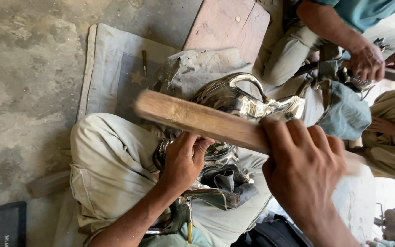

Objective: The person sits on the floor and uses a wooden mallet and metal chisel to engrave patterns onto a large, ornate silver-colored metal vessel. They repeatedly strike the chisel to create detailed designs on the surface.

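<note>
Head view shows the right hand (pixel 303 170) gripping a wooden stick (pixel 197 120), the left hand (pixel 184 161) apparently clasping the shiny metal figure (pixel 241 101).

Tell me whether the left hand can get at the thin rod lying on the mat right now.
Probably not readily: the left hand grips the shiny metal piece in the lap, and the thin rod lies on the mat beyond the knee.
</note>
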The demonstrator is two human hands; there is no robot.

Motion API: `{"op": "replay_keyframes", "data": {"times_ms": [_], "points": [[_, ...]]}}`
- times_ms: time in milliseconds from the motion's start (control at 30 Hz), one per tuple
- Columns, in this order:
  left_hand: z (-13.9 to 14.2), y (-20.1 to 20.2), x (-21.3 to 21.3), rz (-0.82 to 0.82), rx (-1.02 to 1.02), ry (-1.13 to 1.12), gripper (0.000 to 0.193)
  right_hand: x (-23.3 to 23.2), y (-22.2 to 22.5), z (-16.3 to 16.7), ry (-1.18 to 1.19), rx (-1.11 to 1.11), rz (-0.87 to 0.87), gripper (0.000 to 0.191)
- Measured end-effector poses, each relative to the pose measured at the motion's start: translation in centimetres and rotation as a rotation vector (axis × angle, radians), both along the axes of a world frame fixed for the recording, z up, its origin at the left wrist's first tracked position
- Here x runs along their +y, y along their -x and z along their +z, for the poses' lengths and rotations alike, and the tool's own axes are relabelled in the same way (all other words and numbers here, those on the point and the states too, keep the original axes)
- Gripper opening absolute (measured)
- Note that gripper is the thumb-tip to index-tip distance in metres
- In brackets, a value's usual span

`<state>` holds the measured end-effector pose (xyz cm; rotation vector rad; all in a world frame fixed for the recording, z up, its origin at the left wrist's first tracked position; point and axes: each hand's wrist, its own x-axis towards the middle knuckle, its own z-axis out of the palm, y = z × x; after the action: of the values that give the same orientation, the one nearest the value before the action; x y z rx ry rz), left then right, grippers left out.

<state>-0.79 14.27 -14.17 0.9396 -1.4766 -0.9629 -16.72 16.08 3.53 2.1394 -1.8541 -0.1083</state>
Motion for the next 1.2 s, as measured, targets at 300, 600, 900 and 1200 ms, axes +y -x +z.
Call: {"op": "replay_keyframes", "data": {"times_ms": [300,600,900,1200], "points": [[-0.5,0.2,-0.2,0.003,-0.004,0.018,0.009,0.1,0.7,-0.7,-0.047,-0.132,-0.051,0.032],[-0.6,-0.1,0.0,-0.026,-0.007,0.01,0.012,0.5,-0.2,-0.8,0.027,-0.028,-0.029,0.039],[-0.7,-0.3,0.3,-0.028,-0.043,0.01,0.012,2.3,0.4,-0.6,0.029,-0.03,-0.026,0.036],[-2.0,-0.1,0.5,-0.055,-0.009,0.049,0.01,2.1,0.6,0.1,-0.052,0.116,-0.068,0.036]]}}
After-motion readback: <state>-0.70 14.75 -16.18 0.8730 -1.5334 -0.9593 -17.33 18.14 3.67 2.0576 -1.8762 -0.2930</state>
